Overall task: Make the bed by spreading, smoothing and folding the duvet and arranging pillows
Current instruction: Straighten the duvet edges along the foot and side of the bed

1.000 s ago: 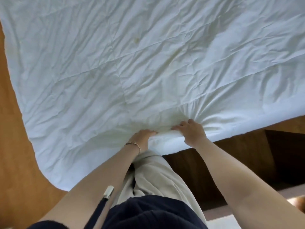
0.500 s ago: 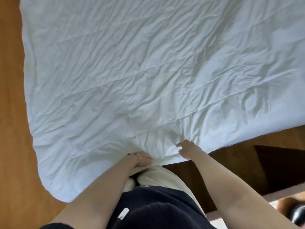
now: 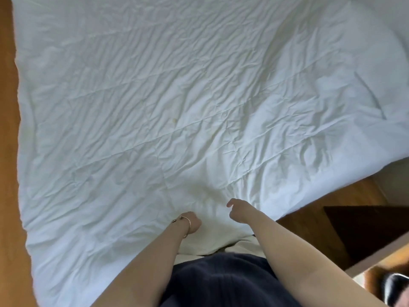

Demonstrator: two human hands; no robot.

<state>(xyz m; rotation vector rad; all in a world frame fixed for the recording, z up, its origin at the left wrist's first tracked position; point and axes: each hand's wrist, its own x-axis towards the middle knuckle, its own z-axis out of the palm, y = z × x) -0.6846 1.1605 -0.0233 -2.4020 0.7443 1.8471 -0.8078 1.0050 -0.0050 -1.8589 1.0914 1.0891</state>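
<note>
Our white, creased duvet (image 3: 177,107) lies spread across nearly the whole view, over a wooden floor (image 3: 8,173). At its near edge, our left hand (image 3: 194,222), bracelet (image 3: 187,226) at the wrist, and our right hand (image 3: 238,210) each curl tightly around bunched duvet fabric, close together.

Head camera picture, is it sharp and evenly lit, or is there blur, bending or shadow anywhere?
Head view: soft all over, with motion smear at the lower right corner; the wide lens bows the duvet edges; light is even and glare-free, with only crease shadows, densest where the fabric gathers near the left hand and right hand.
</note>
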